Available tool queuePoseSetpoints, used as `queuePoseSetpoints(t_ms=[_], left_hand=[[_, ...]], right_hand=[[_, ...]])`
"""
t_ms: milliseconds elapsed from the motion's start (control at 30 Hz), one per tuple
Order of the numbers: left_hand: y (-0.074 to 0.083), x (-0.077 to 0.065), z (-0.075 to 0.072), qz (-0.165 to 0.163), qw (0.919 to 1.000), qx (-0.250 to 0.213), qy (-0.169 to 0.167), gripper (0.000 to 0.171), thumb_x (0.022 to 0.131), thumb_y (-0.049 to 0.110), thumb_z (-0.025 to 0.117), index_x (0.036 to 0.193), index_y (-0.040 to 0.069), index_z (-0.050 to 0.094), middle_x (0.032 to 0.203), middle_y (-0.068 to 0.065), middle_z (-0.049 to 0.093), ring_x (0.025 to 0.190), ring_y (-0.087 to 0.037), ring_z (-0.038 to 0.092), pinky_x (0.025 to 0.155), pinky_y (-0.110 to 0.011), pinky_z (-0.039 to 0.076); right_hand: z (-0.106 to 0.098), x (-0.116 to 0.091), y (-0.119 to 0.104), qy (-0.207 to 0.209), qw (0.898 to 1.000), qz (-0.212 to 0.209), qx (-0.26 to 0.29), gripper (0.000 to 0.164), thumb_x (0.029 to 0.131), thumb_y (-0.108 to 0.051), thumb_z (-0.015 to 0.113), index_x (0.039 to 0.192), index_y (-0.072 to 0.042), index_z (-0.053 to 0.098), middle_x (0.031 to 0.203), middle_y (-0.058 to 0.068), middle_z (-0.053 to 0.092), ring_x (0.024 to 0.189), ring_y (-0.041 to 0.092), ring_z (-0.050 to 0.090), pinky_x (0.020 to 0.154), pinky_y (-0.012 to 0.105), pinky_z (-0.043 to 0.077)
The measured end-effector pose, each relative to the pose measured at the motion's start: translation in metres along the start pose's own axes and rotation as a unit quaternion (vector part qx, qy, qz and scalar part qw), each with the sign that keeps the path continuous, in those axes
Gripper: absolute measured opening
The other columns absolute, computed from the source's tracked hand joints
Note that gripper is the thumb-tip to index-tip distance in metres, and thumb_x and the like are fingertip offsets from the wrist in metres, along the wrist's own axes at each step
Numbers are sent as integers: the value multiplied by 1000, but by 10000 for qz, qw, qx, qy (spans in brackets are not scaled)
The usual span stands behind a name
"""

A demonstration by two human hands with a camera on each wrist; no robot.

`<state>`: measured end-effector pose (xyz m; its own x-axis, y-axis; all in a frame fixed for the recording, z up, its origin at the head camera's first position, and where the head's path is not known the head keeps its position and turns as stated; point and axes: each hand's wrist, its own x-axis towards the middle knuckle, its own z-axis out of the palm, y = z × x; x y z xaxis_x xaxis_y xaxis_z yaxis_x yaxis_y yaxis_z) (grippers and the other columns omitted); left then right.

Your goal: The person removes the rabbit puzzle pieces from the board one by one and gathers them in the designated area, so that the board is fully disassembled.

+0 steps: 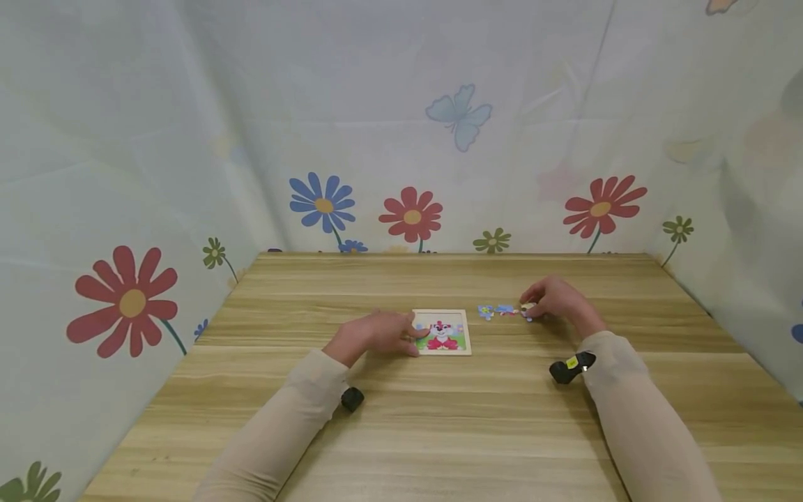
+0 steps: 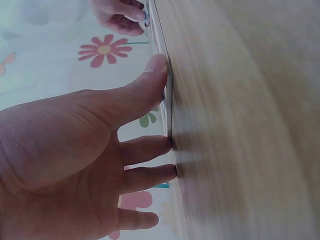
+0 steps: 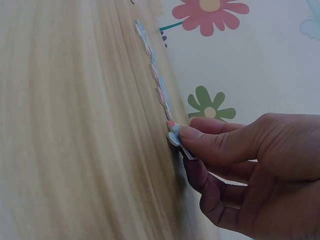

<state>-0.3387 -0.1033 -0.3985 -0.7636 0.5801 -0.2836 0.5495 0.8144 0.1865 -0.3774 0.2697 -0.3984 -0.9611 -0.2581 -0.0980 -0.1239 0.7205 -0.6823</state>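
Note:
My left hand point(image 1: 385, 333) rests at the left side of a small square puzzle tray point(image 1: 439, 312) with a pale wooden rim. Inside it is a partly filled picture point(image 1: 442, 341) of a cartoon animal in red; the upper part of the tray shows bare. The left wrist view shows the thumb point(image 2: 156, 64) against the tray's edge and the other fingers stretched out fairly straight. To the right, my right hand point(image 1: 558, 296) pinches a jigsaw piece point(image 3: 173, 134) between thumb and index finger, close over the table.
Left of the right hand, a blue jigsaw piece with a yellow spot point(image 1: 485, 312) and another bluish piece point(image 1: 505, 309) lie in a row on the wooden table point(image 1: 414, 418). A flowered cloth point(image 1: 376, 139) hangs behind the table and along both sides.

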Motion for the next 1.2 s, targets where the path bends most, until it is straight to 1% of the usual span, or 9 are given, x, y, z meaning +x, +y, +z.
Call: queuePoseSetpoints(t_ms=[267, 400, 533, 633, 767, 933, 1067, 1200], left_hand=[[1, -1, 0, -3, 10000, -35, -2, 54, 96, 45, 63, 147, 35, 48, 161, -12, 29, 145, -30, 33, 116, -59, 19], [1, 0, -1, -23, 10000, -48, -4, 54, 96, 45, 63, 147, 36, 48, 161, -12, 28, 145, -30, 32, 116, -60, 17], [1, 0, -1, -40, 10000, -49, -11, 55, 96, 45, 63, 147, 36, 48, 161, -12, 28, 145, -30, 32, 116, -60, 16], [0, 1, -1, -50, 10000, -32, -20, 55, 96, 46, 63, 147, 36, 48, 161, -12, 28, 145, -31, 32, 115, -61, 16], [1, 1, 0, -57, 10000, -21, -27, 54, 96, 46, 63, 147, 36, 48, 161, -12, 29, 145, -31, 32, 115, -61, 16], [0, 0, 0, -74, 10000, -37, -28, 54, 96, 45, 63, 147, 36, 48, 161, -12, 28, 145, -31, 31, 115, -61, 16], [0, 0, 0, -86, 9999, -48, -39, 54, 96, 45, 63, 147, 36, 48, 161, -11, 28, 146, -30, 31, 115, -61, 15], [2, -1, 0, -118, 9999, -83, -39, 55, 95, 45, 64, 147, 37, 48, 161, -11, 28, 145, -29, 32, 116, -60, 15]], right_hand=[[3, 3, -3, 102, 9994, 15, -320, 29, 86, 1, 76, 113, 7, 70, 104, 18, 67, 83, 21, 56, 73, 32, 46], [3, 3, -5, 138, 9990, -68, -422, 28, 85, 1, 76, 112, 8, 70, 102, 19, 67, 82, 21, 56, 72, 32, 46], [3, 4, -5, 184, 9982, -197, -529, 27, 83, 2, 77, 108, 8, 72, 101, 18, 70, 83, 20, 58, 73, 31, 47], [4, 5, -4, 137, 9983, -197, -529, 27, 82, 2, 78, 108, 8, 72, 99, 17, 70, 81, 19, 58, 72, 30, 47], [7, 6, -1, 43, 9985, -100, -539, 26, 84, 2, 77, 110, 6, 73, 98, 15, 70, 80, 19, 57, 72, 30, 47], [7, 7, 1, -12, 9985, -75, -536, 27, 86, 0, 75, 113, 6, 72, 103, 17, 69, 84, 23, 57, 76, 34, 47], [3, 3, -1, 102, 9987, -52, -492, 29, 91, -1, 68, 120, 5, 69, 113, 22, 68, 97, 29, 60, 87, 44, 49], [2, -4, -17, 112, 9986, -179, -476, 31, 96, -2, 61, 127, 4, 66, 122, 23, 66, 106, 33, 60, 92, 49, 48]])
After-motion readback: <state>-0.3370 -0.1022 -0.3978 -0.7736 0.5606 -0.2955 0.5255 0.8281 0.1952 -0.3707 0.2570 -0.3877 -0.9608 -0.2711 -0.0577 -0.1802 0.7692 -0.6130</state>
